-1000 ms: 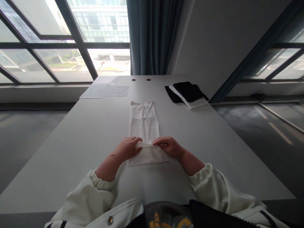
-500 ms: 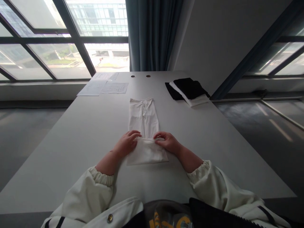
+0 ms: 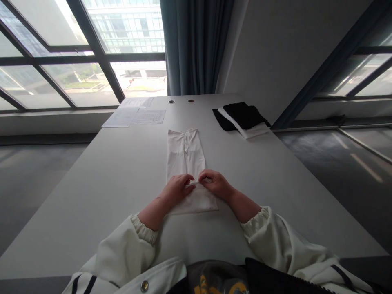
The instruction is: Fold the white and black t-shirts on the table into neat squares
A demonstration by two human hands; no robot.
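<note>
Hands (image 3: 216,185) pinch cloth (image 3: 177,159) extending lengthwise away.

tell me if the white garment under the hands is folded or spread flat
Partly folded: the white garment has its near end turned back.

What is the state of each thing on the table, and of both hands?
White garment: lying flat, near part folded over
Left hand: pinching the fold
Right hand: pinching the fold
Black and white cloths: folded, stacked
Papers: flat, partly overlapping
</note>
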